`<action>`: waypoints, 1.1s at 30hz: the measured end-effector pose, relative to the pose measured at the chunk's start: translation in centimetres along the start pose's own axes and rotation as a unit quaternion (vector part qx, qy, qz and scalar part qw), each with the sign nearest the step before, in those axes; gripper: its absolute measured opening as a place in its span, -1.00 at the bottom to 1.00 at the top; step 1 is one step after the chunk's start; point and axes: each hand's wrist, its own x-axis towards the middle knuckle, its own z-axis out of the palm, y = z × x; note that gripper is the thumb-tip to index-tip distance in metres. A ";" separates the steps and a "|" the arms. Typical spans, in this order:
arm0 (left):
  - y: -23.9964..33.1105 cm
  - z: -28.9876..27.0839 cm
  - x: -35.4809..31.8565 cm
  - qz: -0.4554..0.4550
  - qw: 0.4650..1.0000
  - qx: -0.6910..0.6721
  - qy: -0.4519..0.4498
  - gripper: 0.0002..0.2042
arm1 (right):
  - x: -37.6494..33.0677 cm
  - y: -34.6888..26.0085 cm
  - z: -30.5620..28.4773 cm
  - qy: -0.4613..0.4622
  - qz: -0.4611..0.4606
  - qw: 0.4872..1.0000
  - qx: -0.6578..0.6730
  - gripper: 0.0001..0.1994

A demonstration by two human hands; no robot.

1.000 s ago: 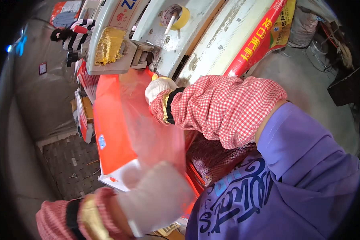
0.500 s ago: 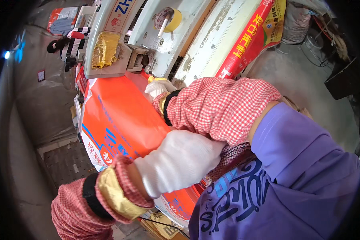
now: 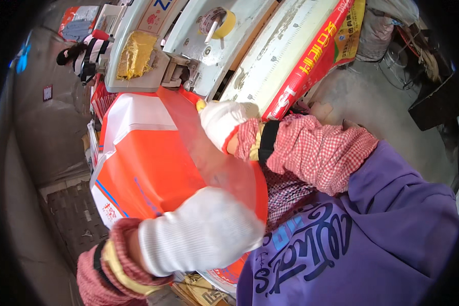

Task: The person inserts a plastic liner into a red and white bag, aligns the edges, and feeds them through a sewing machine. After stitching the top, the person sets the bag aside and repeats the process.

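Observation:
A glossy orange-and-white woven sack [image 3: 153, 163] lies bent and creased before me, its far end at the sewing machine head [image 3: 143, 51]. My left hand [image 3: 204, 229], in a white knitted glove, is closed at the sack's near side; its fingertips are hidden beneath the glove's back. My right hand [image 3: 227, 120], gloved in white with yellow at the fingertips, is closed at the sack's far right edge, just short of the machine's presser foot [image 3: 176, 71]. Its fingers are partly hidden.
A roll of yellow tape [image 3: 222, 25] sits on the machine bed. Right of it runs a worn pale board [image 3: 260, 66] with a red-and-yellow printed sack [image 3: 311, 61] along its edge. A dark box [image 3: 438, 104] stands at far right. Brown sacking [image 3: 204, 288] lies below.
My left hand has moved nearer and slightly left. The right hand has shifted right, showing more of its glove. The sack has turned, and a white band on its far part now shows.

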 end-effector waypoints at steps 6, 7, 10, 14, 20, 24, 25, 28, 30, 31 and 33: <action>-5.7 1.2 0.7 -0.167 0.976 0.139 0.024 -0.97 | 5.2 0.8 -0.3 -0.239 -0.012 0.951 0.194 -0.74; -7.6 1.8 0.2 -0.229 0.966 0.122 0.013 -0.96 | 6.0 1.1 -0.4 -0.280 -0.019 0.936 0.213 -0.73; -13.0 4.6 -1.3 -0.275 0.920 0.161 0.226 -0.94 | 6.9 1.6 -0.5 -0.421 0.067 0.782 0.455 -0.72; -19.3 5.8 -4.3 -0.421 0.830 0.054 0.362 -0.96 | 6.0 1.2 -1.1 -0.378 0.314 0.394 0.777 -0.59; -12.9 4.5 -9.6 -0.468 0.818 0.022 0.333 -0.90 | 5.7 -1.5 -1.8 -0.212 -0.127 0.920 0.304 -0.35; -0.2 3.6 -16.1 -0.498 0.815 0.065 0.288 -0.92 | 7.7 -4.1 -0.3 -0.188 -0.137 0.962 0.139 -0.60; 2.0 3.3 -17.8 -0.496 0.781 0.249 0.287 -0.91 | 8.0 -5.1 -0.1 -0.160 -0.165 0.966 0.115 -0.67; 4.7 4.0 -21.5 -0.452 0.616 0.520 0.382 -0.75 | 7.9 -8.4 -0.9 -0.169 -0.171 0.961 0.140 -0.77; 4.2 5.4 -23.5 -0.345 0.592 0.451 0.572 -0.61 | 7.3 -9.7 -2.9 -0.209 -0.245 0.917 0.234 -0.81; 4.3 6.9 -23.9 -0.338 0.569 0.402 0.633 -0.46 | 6.6 -10.6 -4.1 -0.230 -0.218 0.906 0.280 -0.83; 3.6 10.2 -24.6 -0.427 0.548 0.268 0.667 -0.56 | 5.4 -10.4 -6.8 -0.249 -0.202 0.876 0.361 -0.82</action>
